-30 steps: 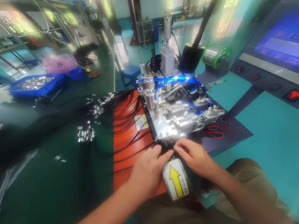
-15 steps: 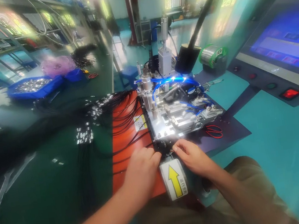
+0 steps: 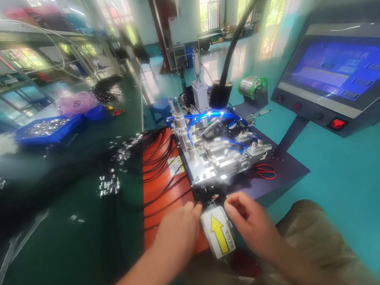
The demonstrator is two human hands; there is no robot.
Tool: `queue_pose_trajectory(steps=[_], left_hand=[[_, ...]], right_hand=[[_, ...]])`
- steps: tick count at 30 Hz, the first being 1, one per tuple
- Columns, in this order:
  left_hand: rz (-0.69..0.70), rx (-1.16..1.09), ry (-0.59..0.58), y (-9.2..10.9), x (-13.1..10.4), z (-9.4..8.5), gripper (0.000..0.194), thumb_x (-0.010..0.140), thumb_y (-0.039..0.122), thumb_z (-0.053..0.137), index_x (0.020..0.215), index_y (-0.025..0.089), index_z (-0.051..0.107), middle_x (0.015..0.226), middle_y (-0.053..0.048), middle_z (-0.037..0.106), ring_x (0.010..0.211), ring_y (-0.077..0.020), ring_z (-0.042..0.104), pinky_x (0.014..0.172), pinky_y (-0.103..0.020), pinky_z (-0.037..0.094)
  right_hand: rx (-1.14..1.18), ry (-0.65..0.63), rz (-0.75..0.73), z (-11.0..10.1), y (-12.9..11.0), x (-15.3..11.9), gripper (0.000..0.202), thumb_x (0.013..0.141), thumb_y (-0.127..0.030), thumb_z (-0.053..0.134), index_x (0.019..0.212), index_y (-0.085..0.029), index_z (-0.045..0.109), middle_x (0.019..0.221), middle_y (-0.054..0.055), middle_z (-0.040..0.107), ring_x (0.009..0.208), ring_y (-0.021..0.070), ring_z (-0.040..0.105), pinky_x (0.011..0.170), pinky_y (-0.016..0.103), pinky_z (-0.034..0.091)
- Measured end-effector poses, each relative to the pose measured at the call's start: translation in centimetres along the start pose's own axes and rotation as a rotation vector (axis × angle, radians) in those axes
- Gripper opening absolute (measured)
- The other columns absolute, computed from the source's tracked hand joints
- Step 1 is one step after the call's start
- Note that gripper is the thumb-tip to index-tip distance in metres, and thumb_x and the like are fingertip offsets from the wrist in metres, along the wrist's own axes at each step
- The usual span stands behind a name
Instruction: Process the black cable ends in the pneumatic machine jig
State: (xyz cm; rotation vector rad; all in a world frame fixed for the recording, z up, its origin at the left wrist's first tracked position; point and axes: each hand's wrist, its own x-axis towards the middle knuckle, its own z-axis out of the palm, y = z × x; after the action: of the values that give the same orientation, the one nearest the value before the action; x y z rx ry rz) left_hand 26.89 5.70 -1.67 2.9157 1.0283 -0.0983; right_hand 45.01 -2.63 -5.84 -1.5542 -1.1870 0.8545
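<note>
My left hand (image 3: 181,228) is closed at the left side of the machine's feed track, above the orange-red board (image 3: 161,189). Its fingertips press together by the track, and what they hold, if anything, is hidden. My right hand (image 3: 252,221) is off to the right of the track, thumb and forefinger pinched beside the white plate with a yellow arrow (image 3: 218,233). I cannot make out anything in that pinch. Small metallic parts (image 3: 215,197) show on the track between my hands. Several black cables (image 3: 163,191) lie across the board into the machine (image 3: 219,152).
A control screen (image 3: 345,68) stands at right. Red-handled scissors (image 3: 265,171) lie near the machine, with a green wire spool (image 3: 253,87) behind. On the green table at left are a blue tray (image 3: 47,129) of metal parts, cable bundles and a wrench (image 3: 6,267). A blurred gloved hand shows at far left.
My right hand has drawn back from the track toward me, uncovering the small parts there. My left hand stays by the track's left side. The view has tilted up slightly.
</note>
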Motion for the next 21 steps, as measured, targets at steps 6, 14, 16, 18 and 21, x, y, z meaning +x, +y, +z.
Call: queue_pose_trajectory(steps=[6,14,16,18,21], left_hand=[[-0.107,-0.151,-0.114,-2.4,-0.5,-2.7,0.024,0.093,0.024,0.043,0.099,0.019,0.066,0.083,-0.007,0.07,0.069,-0.0187,0.066,0.061,-0.026,0.045],[-0.625,-0.038,-0.014,-14.6,-4.5,-10.7,0.031,0.085,0.048,0.052,0.088,0.022,0.069,0.08,-0.004,0.071,0.068,-0.0222,0.063,0.063,-0.029,0.042],[-0.663,-0.061,-0.172,-17.2,-5.2,-10.6,0.033,0.08,0.05,0.055,0.081,0.02,0.068,0.074,-0.005,0.069,0.064,-0.0214,0.062,0.057,-0.028,0.04],[-0.672,-0.119,-0.338,-19.2,-5.7,-9.6,0.032,0.076,0.049,0.059,0.077,0.018,0.066,0.069,-0.005,0.068,0.06,-0.0201,0.061,0.053,-0.026,0.039],[-0.722,-0.276,-0.451,-21.2,-6.6,-8.2,0.024,0.068,0.038,0.065,0.081,0.018,0.065,0.064,-0.001,0.066,0.053,-0.0167,0.059,0.05,-0.023,0.038]], right_hand=[[-0.034,-0.26,-0.145,0.6,-2.5,-2.7,0.012,0.095,-0.024,0.051,0.085,-0.021,0.058,0.072,-0.002,0.053,0.064,0.0144,0.05,0.059,0.024,0.04],[-0.256,-0.656,-0.328,4.2,-2.3,-4.0,0.009,0.084,-0.016,0.058,0.085,-0.018,0.067,0.081,0.003,0.07,0.072,0.0169,0.065,0.063,0.023,0.043],[-0.371,-0.793,-0.361,5.9,-2.2,-4.1,0.007,0.083,-0.019,0.061,0.082,-0.018,0.068,0.079,0.004,0.072,0.069,0.0182,0.068,0.058,0.023,0.042],[-0.481,-0.893,-0.39,7.7,-2.3,-4.2,0.01,0.084,-0.025,0.062,0.08,-0.018,0.068,0.077,0.004,0.073,0.066,0.0198,0.069,0.053,0.025,0.04],[-0.614,-0.93,-0.469,10.1,-3.0,-4.2,0.016,0.086,-0.032,0.061,0.084,-0.017,0.068,0.08,0.006,0.073,0.066,0.025,0.07,0.049,0.028,0.04]])
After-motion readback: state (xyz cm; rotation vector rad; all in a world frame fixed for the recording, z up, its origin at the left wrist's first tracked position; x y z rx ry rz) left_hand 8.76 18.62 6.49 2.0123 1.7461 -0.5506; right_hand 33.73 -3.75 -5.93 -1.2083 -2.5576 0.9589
